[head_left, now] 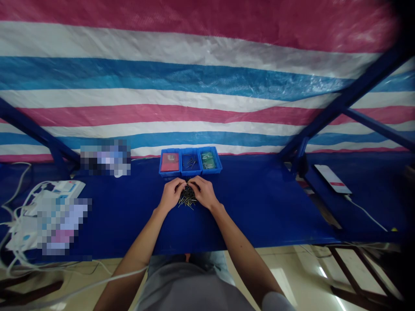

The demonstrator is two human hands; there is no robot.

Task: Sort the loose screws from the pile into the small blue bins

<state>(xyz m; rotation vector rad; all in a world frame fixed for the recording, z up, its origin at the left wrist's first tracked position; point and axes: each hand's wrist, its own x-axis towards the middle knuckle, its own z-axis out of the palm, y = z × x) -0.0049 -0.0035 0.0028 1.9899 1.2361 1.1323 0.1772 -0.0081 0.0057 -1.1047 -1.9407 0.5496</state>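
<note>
Dark metal screws [188, 198] lying heaped between left hand [171, 193] and right hand [204, 192], fingertips pinching near the pile, grip contents unclear.

Readable texts, labels, brands, numbers and signs: none.
Item, phone [332, 179], three o'clock: lit screen with a red bar; any lettering too small to read.
Item, green-toned packets [208, 160], in the rightmost blue bin [220, 168], near the centre: any print too small to read.
Item, pixelated patch [65, 224], eight o'clock: content masked, unreadable.
Item, second pixelated patch [108, 157], nine o'clock: likewise masked.
</note>
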